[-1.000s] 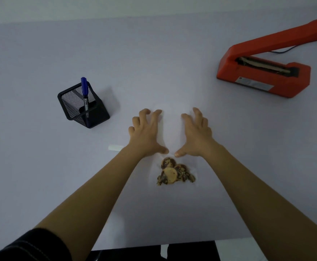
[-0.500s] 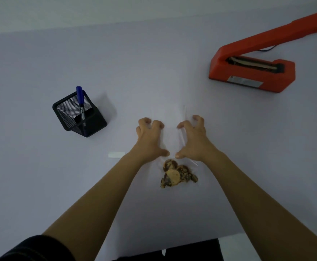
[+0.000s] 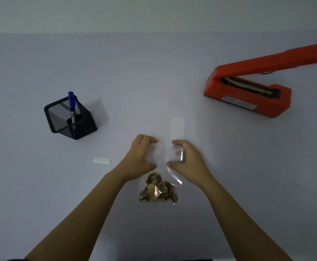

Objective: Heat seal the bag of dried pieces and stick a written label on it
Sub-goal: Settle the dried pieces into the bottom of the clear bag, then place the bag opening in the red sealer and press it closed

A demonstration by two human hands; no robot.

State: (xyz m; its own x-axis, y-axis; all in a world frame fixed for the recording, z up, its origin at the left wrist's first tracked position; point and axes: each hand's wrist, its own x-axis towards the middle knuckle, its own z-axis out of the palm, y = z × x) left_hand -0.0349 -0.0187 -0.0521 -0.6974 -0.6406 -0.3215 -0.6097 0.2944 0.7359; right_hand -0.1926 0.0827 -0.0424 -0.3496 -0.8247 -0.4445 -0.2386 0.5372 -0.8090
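Bag [image 3: 164, 155] of clear film lies flat on the table [image 3: 153, 76] in front of the person, its length running straight away from them. The pieces [image 3: 156, 189], brown and tan slices, are heaped at its near end. Its far end (a pale strip, hard to make out against the table) reaches beyond both hands.

The right hand [image 3: 188, 159] grips the bag at its right edge: fingers [image 3: 178, 143] and thumb are curled in, and a fold of film glints across them. The left hand [image 3: 140, 155] sits at the left edge with its fingers [image 3: 150, 140] curled down and its thumb pointing inward. It touches the film, but whether it pinches it I cannot tell. The two hands face each other with a narrow stretch of bag between them, just beyond the pieces.

The sealer [image 3: 248, 99], orange-red, stands well off to the right and farther back, its arm raised from the base so that the sealing strip shows. The label [image 3: 101, 160], a small white slip, lies on the table left of the left hand, apart from it. Farther left a black mesh holder [image 3: 70, 119] stands with a blue pen [image 3: 71, 102] upright in it.
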